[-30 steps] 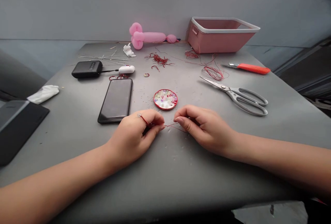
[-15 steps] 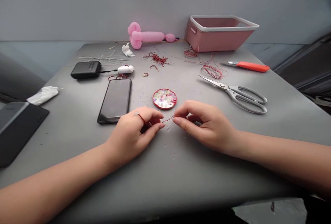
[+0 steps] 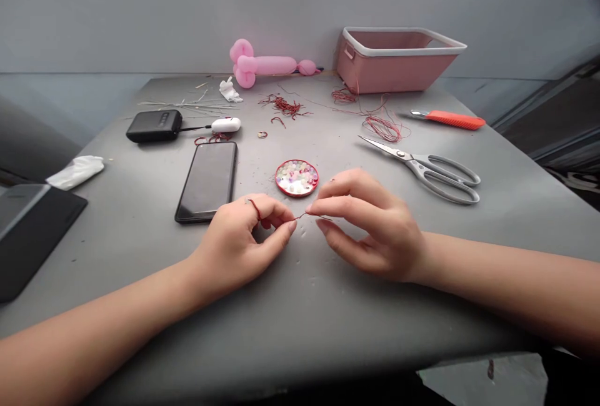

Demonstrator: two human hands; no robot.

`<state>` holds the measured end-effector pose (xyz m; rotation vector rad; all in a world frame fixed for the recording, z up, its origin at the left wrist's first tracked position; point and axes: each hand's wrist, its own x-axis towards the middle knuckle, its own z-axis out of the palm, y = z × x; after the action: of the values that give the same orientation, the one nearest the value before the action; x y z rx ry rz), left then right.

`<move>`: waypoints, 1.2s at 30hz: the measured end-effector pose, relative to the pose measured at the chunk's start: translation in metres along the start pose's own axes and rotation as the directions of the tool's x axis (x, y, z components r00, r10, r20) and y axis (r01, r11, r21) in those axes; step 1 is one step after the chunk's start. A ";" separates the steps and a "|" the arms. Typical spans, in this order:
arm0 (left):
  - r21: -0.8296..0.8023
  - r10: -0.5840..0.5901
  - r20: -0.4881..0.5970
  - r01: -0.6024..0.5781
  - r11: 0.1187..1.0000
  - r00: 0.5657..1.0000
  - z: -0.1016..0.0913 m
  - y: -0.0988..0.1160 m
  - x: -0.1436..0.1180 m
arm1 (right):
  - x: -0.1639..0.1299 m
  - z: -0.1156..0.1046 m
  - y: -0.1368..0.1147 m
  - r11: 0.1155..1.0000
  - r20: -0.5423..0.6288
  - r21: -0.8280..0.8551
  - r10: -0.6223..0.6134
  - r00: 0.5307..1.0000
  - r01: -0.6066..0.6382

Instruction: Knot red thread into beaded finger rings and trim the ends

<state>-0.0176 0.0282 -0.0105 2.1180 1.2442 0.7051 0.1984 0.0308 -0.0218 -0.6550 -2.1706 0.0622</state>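
A short, thin red wire [image 3: 302,215] is pinched at one end between the thumb and forefinger of my left hand [image 3: 248,231]. Its other end runs free to the right, beside the forefinger of my right hand [image 3: 370,225]. That hand's thumb and fingers are parted, with the wire's tip in the gap between them; whether the forefinger touches it I cannot tell. A thin red ring with a pale bead [image 3: 254,206] circles a finger of my left hand. Just beyond both hands sits a round red-rimmed dish of small beads [image 3: 297,178].
Left lie a phone [image 3: 207,181], a black power bank [image 3: 154,126] and a white case [image 3: 225,125]. Right are scissors [image 3: 424,172], an orange cutter [image 3: 454,120] and coiled red wire [image 3: 382,128]. Behind stand a pink basket [image 3: 394,72], cut wire pieces [image 3: 285,106] and a pink balloon [image 3: 274,65].
My right thumb and fingers have spread apart, letting go of the wire's right end. My left hand keeps its pinch. The view has shifted slightly.
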 end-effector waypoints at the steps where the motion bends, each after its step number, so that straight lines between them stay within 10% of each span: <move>1: -0.006 -0.009 -0.005 0.009 1.000 1.000 -0.001 0.001 0.000 | 0.000 0.000 0.000 0.998 0.001 -0.039 -0.040 0.999 0.040; 6: -0.101 -0.085 -0.015 0.083 0.991 0.996 -0.003 0.003 0.000 | -0.001 -0.001 -0.004 0.964 -0.025 -0.195 -0.188 0.982 0.180; 11: -0.135 -0.123 -0.049 0.115 0.984 0.991 -0.003 0.004 0.001 | 0.003 0.000 -0.008 0.982 -0.114 -0.188 -0.019 0.993 -0.003; 20: 0.125 0.067 -0.046 -0.061 0.990 0.997 -0.005 -0.003 0.003 | 0.003 0.008 -0.004 0.970 -0.096 -0.240 -0.060 0.994 0.036; 27: -0.374 -0.182 0.082 0.199 0.906 0.980 -0.010 0.002 0.007 | -0.002 0.005 -0.002 0.934 -0.150 -0.340 -0.172 0.974 0.113; 36: -0.608 -0.150 0.168 0.223 0.762 0.974 -0.008 -0.001 0.009 | 0.005 0.002 0.011 0.991 -0.082 -0.082 0.097 0.992 -0.103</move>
<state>-0.0197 0.0385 -0.0038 1.4378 0.9630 0.7681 0.1994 0.0424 -0.0223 -0.8022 -2.0741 -0.0033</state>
